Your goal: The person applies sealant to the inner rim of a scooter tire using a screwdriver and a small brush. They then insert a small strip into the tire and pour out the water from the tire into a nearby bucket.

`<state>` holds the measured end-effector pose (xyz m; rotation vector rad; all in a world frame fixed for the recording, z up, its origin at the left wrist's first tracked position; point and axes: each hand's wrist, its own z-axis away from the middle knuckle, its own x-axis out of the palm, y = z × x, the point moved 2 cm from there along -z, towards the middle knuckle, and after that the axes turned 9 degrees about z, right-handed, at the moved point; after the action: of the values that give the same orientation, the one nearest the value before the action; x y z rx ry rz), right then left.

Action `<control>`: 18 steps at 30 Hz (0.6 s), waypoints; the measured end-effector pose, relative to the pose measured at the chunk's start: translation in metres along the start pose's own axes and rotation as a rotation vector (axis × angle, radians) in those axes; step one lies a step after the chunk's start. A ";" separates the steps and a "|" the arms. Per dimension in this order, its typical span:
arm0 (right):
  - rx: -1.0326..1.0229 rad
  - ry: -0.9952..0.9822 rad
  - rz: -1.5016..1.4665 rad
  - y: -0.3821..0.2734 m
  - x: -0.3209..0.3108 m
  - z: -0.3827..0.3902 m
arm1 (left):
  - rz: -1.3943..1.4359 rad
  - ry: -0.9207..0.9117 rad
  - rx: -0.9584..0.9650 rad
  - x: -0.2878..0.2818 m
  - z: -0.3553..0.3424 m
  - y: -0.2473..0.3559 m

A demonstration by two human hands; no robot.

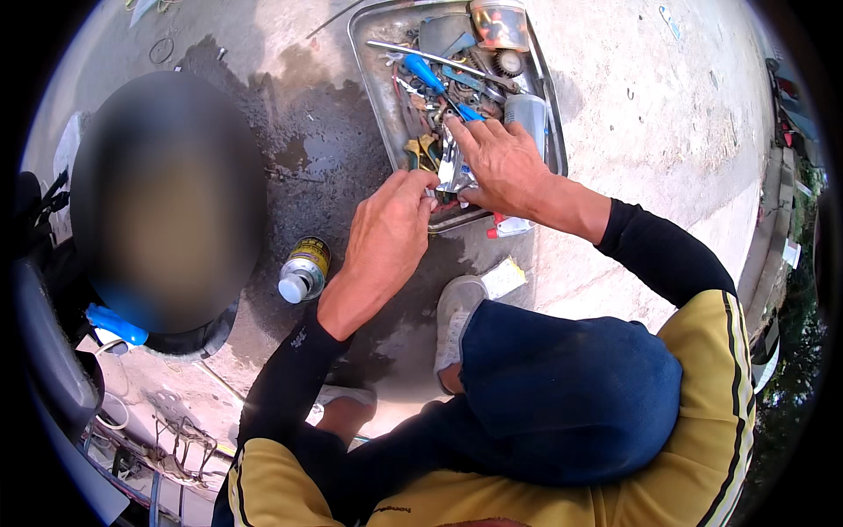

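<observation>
A small silver foil packet is held over the near end of a metal tray. My right hand has it between thumb and fingers, with the index finger stretched along its top. My left hand is closed in a pinch at the packet's left edge; the fingertips partly hide what they grip. Under and beyond the hands lie a blue-handled screwdriver, a long metal wrench, yellow-handled pliers and several loose metal parts.
A clear tub and a grey can stand in the tray. On the wet concrete, a yellow can with a white cap is by my left forearm. A red-and-white tube and a yellow-white packet lie near my shoe. A large blurred patch covers the left.
</observation>
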<state>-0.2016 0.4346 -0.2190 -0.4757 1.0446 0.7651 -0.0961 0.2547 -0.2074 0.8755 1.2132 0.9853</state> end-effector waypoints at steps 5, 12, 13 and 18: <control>0.023 0.167 -0.357 0.002 0.005 0.007 | 0.292 0.117 -0.199 0.010 0.013 -0.015; -0.052 0.524 -0.527 -0.043 -0.020 0.039 | 0.253 0.146 -0.038 0.001 0.031 0.003; -0.051 0.564 -0.539 -0.047 -0.019 0.041 | 0.281 0.194 0.008 0.002 0.030 0.005; -0.051 0.702 -0.597 -0.050 -0.022 0.050 | 0.407 0.273 0.193 -0.004 0.030 0.016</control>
<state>-0.1408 0.4285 -0.1771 -1.0874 1.4253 0.0723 -0.0687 0.2557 -0.1871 1.2004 1.4078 1.3634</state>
